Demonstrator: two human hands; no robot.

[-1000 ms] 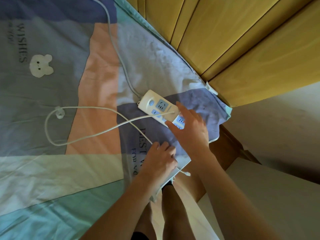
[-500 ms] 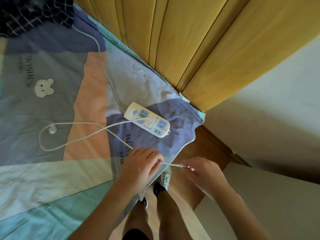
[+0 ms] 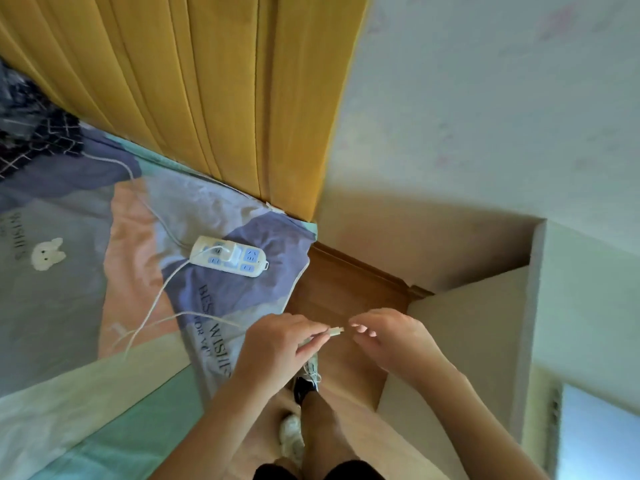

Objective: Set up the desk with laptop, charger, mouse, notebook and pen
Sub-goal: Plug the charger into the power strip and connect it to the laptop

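Observation:
A white power strip (image 3: 228,259) lies on the patchwork bedsheet (image 3: 69,306), with the white charger plug (image 3: 231,255) pushed into it. The thin white charger cable (image 3: 156,299) loops from the plug over the sheet to my left hand (image 3: 277,344). That hand pinches the cable just behind its connector end (image 3: 336,330), off the bed's corner. My right hand (image 3: 391,337) is level with it, fingers loosely curled. Its fingertips sit just right of the connector tip with a small gap.
A yellow padded headboard (image 3: 207,98) stands behind the bed beside a pale wall (image 3: 485,116). The wooden bed frame (image 3: 346,285) and a beige cabinet (image 3: 467,323) are on the right. A dark checked cloth (image 3: 31,133) lies upper left. My shoes (image 3: 294,434) are below my hands.
The view has swung right and up. My right hand left the power strip, took the cable end, and now sits just off it. My left hand has lifted the cable off the bed.

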